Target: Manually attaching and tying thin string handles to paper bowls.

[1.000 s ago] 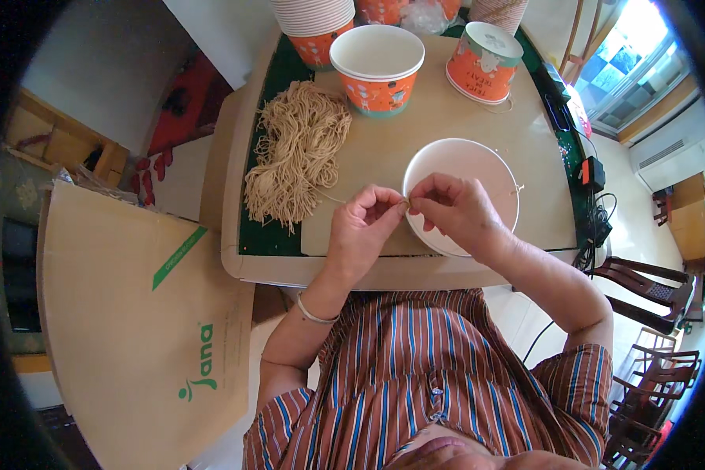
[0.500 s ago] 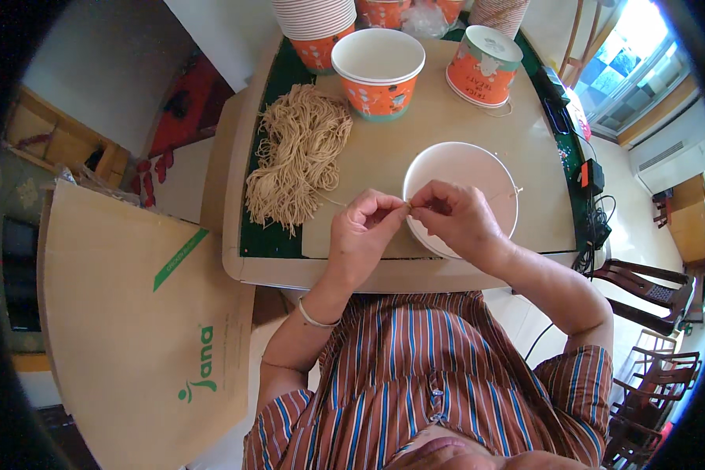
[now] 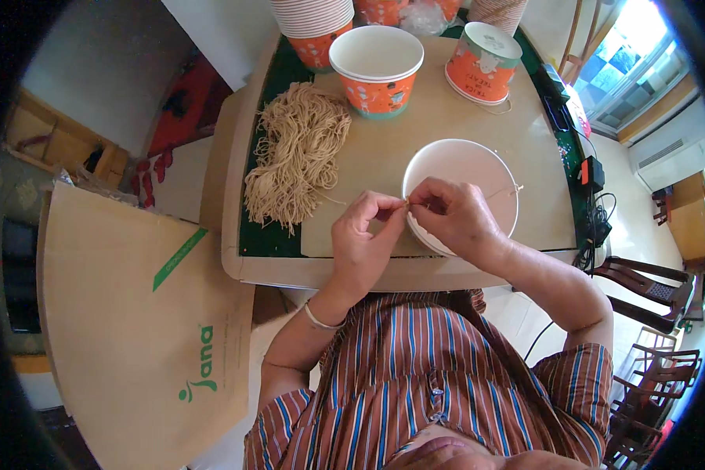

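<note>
A white-lined paper bucket [image 3: 466,160] stands at the table's near edge, its mouth facing up. A thin beige string [image 3: 501,190] crosses its inside and comes out in a knot at the right rim. At the left rim, my left hand [image 3: 362,235] and my right hand [image 3: 460,219] meet, both pinched at thumb and forefinger on the string's end. My fingers mostly cover the bit of string between them. Left of my hands lies a loose bundle of beige strings [image 3: 298,153].
Orange paper buckets [image 3: 377,94] stand at the back, some in a tall stack [image 3: 313,39]. One upturned bucket [image 3: 484,66] has a string loop beside it. Black cables [image 3: 595,207] run along the right edge. A large cardboard box [image 3: 141,329] stands left of the table.
My hands stay pinched together at the bucket's left rim, with only slight finger and wrist movement. The view has shifted a little; the bucket and bundle stay in place.
</note>
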### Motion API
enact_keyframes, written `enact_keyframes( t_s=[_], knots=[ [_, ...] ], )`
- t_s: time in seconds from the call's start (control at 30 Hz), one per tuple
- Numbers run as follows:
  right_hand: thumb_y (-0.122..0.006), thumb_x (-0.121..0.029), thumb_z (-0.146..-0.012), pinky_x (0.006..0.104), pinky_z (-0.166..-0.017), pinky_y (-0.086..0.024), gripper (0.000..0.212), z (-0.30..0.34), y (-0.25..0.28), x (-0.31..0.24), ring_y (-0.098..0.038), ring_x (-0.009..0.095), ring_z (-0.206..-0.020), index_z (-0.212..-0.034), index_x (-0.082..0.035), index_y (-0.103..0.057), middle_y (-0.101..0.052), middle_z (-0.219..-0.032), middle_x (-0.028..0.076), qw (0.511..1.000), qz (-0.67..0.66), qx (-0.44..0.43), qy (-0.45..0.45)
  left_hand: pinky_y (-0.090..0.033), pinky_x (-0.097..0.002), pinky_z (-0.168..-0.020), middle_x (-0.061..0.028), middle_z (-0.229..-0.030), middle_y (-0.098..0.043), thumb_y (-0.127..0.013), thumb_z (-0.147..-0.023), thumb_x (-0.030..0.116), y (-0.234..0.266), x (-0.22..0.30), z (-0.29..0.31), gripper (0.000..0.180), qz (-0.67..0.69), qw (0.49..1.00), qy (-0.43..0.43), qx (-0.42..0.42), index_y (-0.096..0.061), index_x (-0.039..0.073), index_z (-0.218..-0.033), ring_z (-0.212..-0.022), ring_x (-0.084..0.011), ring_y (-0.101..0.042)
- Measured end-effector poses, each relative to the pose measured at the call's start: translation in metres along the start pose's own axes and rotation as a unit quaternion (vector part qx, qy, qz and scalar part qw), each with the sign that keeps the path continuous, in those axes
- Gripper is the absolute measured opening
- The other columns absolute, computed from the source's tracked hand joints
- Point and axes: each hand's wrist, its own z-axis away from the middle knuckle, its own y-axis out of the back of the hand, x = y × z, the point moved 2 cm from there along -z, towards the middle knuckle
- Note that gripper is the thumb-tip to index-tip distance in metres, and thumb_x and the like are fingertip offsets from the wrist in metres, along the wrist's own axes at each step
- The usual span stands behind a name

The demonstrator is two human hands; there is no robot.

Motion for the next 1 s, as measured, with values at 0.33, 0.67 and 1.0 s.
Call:
enact_keyframes(
  t_s=[0.33, 0.67, 1.0],
  knots=[
    [-0.067, -0.004, -0.084, 0.0257, -0.061, -0.048, 0.011, 0.001, 0.0, 0.001, -0.055, 0.007, -0.067, -0.094, 0.001, -0.066, -0.064, -0.077, 0.006, 1.0, -0.012, -0.02, 0.019, -0.052, -0.0276, -0.072, -0.0083, -0.087, -0.066, -0.069, -0.084, -0.003, 0.0, -0.003, 0.001, 0.01, -0.03, 0.997, -0.066, 0.015, -0.065, 0.001, -0.093, -0.077, -0.0163, -0.065],
    [-0.065, -0.001, -0.083, 0.0273, -0.063, -0.047, 0.009, -0.003, 0.002, 0.004, -0.056, 0.012, -0.069, -0.091, 0.002, -0.063, -0.058, -0.081, 0.006, 0.998, -0.003, -0.047, 0.048, -0.052, -0.0281, -0.07, -0.0077, -0.086, -0.065, -0.07, -0.084, -0.002, 0.001, 0.003, -0.005, 0.009, -0.053, 0.995, -0.085, 0.008, -0.065, 0.001, -0.091, -0.074, -0.0166, -0.065],
    [-0.066, -0.001, -0.083, 0.0281, -0.064, -0.048, 0.009, -0.003, 0.0, 0.006, -0.058, 0.013, -0.07, -0.091, 0.002, -0.063, -0.06, -0.082, 0.008, 0.998, -0.009, -0.045, 0.052, -0.049, -0.0239, -0.064, -0.0013, -0.079, -0.064, -0.071, -0.087, 0.005, 0.004, -0.005, -0.006, 0.007, -0.012, 1.0, 0.004, -0.028, -0.066, 0.002, -0.091, -0.069, -0.0081, -0.059]
  ],
)
